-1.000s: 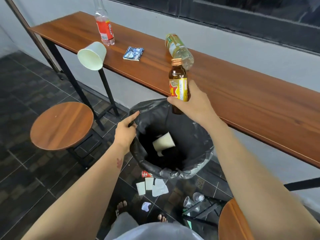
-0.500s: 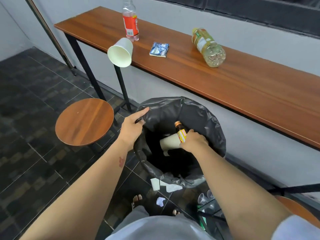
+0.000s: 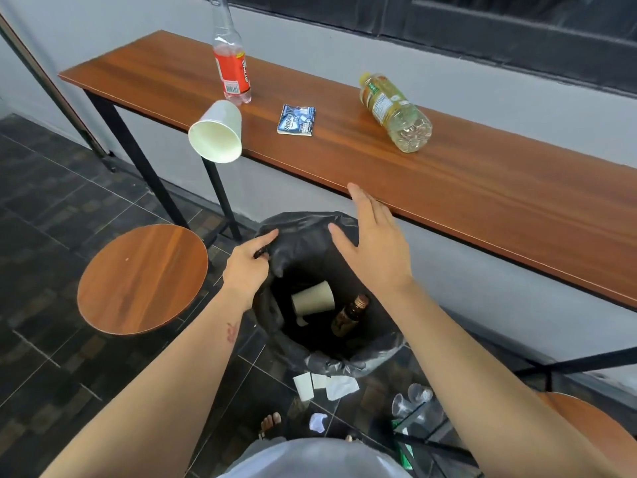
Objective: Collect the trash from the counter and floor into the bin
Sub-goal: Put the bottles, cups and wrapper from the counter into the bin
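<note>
The bin [image 3: 344, 365], lined with a black bag, stands on the floor below the counter [image 3: 482, 201]. My left hand [image 3: 246, 265] grips the bag's left rim. My right hand [image 3: 370, 241] hovers open above the bin, holding nothing. Inside the bin lie a brown glass bottle [image 3: 348, 315] and a paper cup [image 3: 313, 298]. On the counter are a white paper cup [image 3: 217, 132] lying over the front edge, a red-labelled plastic bottle [image 3: 231, 63] upright, a blue wrapper [image 3: 297, 119] and a yellow-labelled bottle [image 3: 394, 112] on its side.
Paper scraps [image 3: 324, 386] and a crumpled piece [image 3: 317, 421] lie on the dark tiled floor in front of the bin, with clear plastic cups [image 3: 412, 401] to the right. A round wooden stool [image 3: 143, 277] stands left of the bin; another stool [image 3: 586, 422] is at the lower right.
My right hand lowered the brown bottle into the bin, let it go and rose open above the bin. My left hand kept holding the bag's rim.
</note>
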{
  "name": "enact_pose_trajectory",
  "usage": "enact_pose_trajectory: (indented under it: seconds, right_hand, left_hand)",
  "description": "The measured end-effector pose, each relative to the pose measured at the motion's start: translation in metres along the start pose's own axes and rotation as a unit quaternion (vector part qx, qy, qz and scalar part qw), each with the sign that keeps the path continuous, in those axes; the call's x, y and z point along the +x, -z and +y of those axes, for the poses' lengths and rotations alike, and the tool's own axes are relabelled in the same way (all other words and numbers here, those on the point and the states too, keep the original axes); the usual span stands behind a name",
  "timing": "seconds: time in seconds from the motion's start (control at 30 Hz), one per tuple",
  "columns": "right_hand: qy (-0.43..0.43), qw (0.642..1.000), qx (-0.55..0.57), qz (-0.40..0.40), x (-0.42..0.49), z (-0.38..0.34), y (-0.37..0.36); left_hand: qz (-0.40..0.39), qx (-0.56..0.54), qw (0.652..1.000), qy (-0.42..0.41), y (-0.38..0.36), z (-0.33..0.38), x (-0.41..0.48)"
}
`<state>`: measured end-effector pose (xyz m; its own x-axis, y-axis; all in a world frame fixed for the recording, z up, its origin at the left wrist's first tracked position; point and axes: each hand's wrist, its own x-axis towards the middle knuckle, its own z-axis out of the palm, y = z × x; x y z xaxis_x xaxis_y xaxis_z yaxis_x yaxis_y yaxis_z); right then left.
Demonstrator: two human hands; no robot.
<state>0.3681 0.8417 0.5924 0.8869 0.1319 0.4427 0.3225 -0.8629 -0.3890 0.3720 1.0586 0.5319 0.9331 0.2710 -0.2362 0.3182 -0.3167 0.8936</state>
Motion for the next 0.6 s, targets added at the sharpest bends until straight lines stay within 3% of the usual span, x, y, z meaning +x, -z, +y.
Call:
enact_pose_trajectory:
  seconds: [0.1, 0.17, 0.4, 0.6]
  right_hand:
    - [0.043, 0.989, 0.019, 0.142, 0.032, -0.001, 0.014]
    - [0.022, 0.983, 0.009, 0.183, 0.056, 0.004, 0.022]
    - [-0.142, 0.98, -0.126, 0.054, 0.122, 0.053, 0.021]
    - [-0.202, 0.975, -0.091, 0.018, 0.149, 0.069, 0.012]
  left_hand:
    - [-0.004, 0.006, 1.0, 0.007, -0.003, 0.0, 0.01]
    - [-0.001, 0.013, 1.0, 0.014, -0.004, 0.005, 0.014]
    - [0.001, 0.009, 1.0, 0.03, -0.006, 0.015, 0.029]
    - [0.003, 0.006, 1.0, 0.015, -0.006, 0.024, 0.037]
